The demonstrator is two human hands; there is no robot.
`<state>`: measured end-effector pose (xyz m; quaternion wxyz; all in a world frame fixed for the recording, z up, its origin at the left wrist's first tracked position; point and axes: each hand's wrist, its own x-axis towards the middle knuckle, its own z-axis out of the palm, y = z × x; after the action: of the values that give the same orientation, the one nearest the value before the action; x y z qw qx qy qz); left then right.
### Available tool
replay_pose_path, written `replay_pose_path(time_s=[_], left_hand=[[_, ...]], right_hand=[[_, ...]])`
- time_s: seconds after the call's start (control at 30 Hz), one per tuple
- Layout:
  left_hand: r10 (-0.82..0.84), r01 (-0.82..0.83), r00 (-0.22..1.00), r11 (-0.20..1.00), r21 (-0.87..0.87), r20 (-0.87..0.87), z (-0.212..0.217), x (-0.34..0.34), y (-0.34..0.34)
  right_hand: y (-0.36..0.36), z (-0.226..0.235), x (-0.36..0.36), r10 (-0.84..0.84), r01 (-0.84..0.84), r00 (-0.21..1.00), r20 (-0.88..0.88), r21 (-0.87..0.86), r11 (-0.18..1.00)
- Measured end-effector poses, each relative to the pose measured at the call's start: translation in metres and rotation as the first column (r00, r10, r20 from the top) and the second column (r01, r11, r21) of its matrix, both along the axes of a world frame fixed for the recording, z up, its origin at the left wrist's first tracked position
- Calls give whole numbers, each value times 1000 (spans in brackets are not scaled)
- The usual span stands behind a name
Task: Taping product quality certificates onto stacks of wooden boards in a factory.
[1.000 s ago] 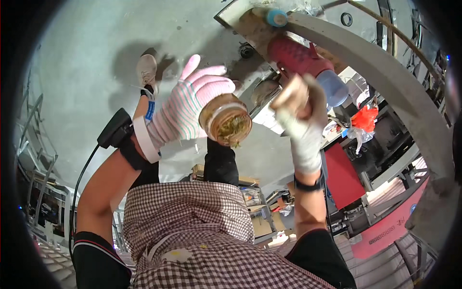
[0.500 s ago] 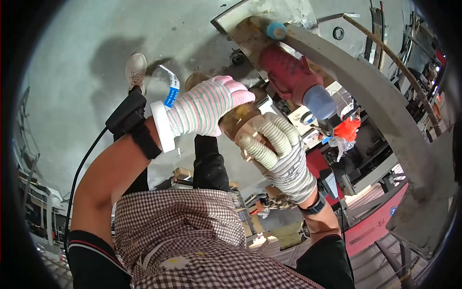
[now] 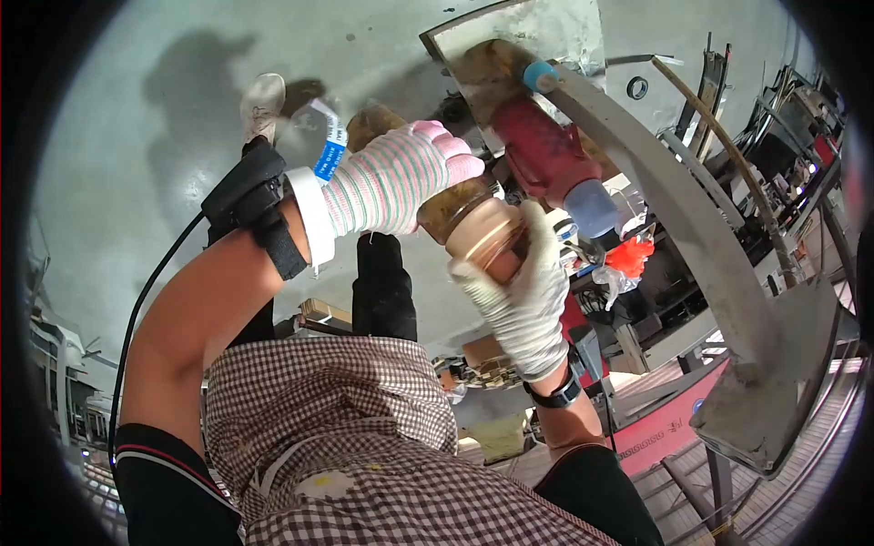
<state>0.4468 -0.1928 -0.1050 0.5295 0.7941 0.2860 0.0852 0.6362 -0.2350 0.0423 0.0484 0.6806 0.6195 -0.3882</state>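
A tea bottle [image 3: 451, 209] with brown contents lies tilted between my hands, its base showing beyond my left glove. My left hand [image 3: 401, 177], in a pink and green striped glove, is wrapped round the bottle's body. At its near end is a pale brown cap [image 3: 484, 230]. My right hand [image 3: 526, 309], in a white glove, curves round this cap with thumb on one side and fingers on the other. Just beyond my right hand stands a red thermos [image 3: 546, 150] with a light blue top [image 3: 592, 206].
A curved grey metal beam [image 3: 701, 218] runs down the right. A bottle with a blue cap [image 3: 541, 76] stands by its far end. An orange plastic bag [image 3: 630, 258] and clutter lie beneath. Long bars and scrap [image 3: 719, 100] lean at the far right.
My right hand has turned about the cap: its fingers lay across the front and now sit on the far side, so more of the cap shows. My left hand keeps its hold.
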Motion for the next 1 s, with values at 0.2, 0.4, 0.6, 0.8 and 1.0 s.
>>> replay_pose_path(time_s=[0.2, 0.4, 0.6, 0.8, 1.0], left_hand=[[102, -102, 995, 994, -31, 9, -2, -15, 7], [141, -141, 990, 987, -78, -3, -14, -31, 5], [246, -244, 969, 964, -107, 0, -26, -41, 4], [289, -284, 957, 950, -131, 17, -37, -49, 16], [306, -313, 947, 948, -63, -98, -39, -50, 23]], right_hand=[[24, -4, -16, 332, -346, 938, 100, 293, 891], [39, -18, -31, -650, 531, 757, -67, -517, 671], [47, -31, -38, 462, -462, 887, 4, 32, 886], [67, -48, -47, 350, -317, 921, -172, 192, 929], [85, -67, -52, 334, -334, 938, -89, 11, 942]])
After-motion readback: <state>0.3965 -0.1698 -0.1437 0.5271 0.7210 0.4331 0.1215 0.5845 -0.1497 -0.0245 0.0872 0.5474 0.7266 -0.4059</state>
